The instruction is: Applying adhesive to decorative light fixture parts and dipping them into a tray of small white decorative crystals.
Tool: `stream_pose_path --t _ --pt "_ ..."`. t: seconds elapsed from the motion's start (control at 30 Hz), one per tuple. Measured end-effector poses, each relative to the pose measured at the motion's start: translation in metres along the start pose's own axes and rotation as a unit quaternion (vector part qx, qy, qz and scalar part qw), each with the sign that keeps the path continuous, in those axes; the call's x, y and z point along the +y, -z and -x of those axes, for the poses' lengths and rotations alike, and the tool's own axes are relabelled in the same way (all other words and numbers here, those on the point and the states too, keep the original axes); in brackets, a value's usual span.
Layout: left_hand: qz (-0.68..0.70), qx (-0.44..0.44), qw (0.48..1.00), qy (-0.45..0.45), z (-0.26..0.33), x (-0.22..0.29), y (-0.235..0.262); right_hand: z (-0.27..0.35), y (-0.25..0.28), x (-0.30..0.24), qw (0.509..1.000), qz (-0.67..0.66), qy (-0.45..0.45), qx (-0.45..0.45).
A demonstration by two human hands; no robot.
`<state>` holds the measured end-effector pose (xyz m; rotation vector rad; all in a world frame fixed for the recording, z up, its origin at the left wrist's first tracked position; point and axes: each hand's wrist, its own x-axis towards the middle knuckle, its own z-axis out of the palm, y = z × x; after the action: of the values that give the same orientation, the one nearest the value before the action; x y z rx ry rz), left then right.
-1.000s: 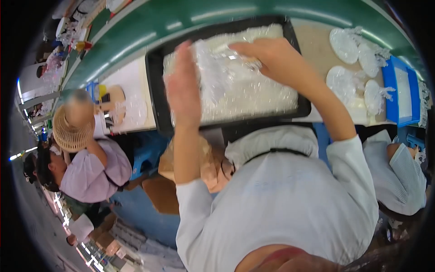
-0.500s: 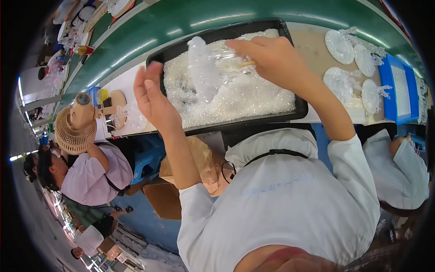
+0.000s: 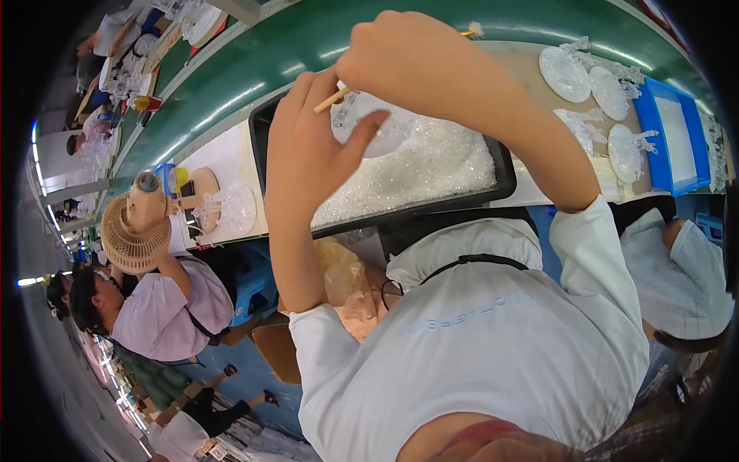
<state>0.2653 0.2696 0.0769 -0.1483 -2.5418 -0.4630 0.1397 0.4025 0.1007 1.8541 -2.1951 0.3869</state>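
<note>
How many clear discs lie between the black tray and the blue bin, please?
4 discs: one far left, one far right, one near left, one near right; the right forearm may hide others.

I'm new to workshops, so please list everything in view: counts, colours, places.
Tray: one, black, centre
Granules: uncountable, white, in tray
Clear disc: one, transparent, over tray
Brush: one, yellowish handle, top centre
Clear disc-shaped pieces: four, transparent, right of tray
Bin: one, blue, far right
Fan: one, beige, left
Another disc: one, transparent, beside fan
Box: one, brown, below left
Bag: at least one, tan, below tray
Co-workers: at least three, pale tops, left and right
Background pieces: uncountable, clear, upper left
Shirt: one, white, lower centre
Left hand: one, bare, over tray
Right hand: one, bare, around brush
</note>
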Motion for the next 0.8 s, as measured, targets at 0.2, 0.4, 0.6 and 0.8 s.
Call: stream_pose_path --t 0.2,0.4,0.6,0.8 --pt "-0.072 -0.029 0.997 -0.02 -0.006 -0.025 -0.007 0.008 0.016 0.017 0.999 -0.015 0.021 0.039" --pt "-0.138 0.17 0.975 0.042 0.026 -0.036 -0.034 0.088 -0.033 -0.011 0.737 -0.394 -0.1 0.54" --pt "-0.157 0.262 0.951 -0.044 0.034 -0.029 -0.04 0.11 -0.086 -0.037 0.801 -0.383 0.024 0.46" --pt "-0.188 0.233 0.954 0.019 0.044 -0.011 -0.034 0.091 -0.074 -0.04 0.904 -0.265 0.004 0.335"
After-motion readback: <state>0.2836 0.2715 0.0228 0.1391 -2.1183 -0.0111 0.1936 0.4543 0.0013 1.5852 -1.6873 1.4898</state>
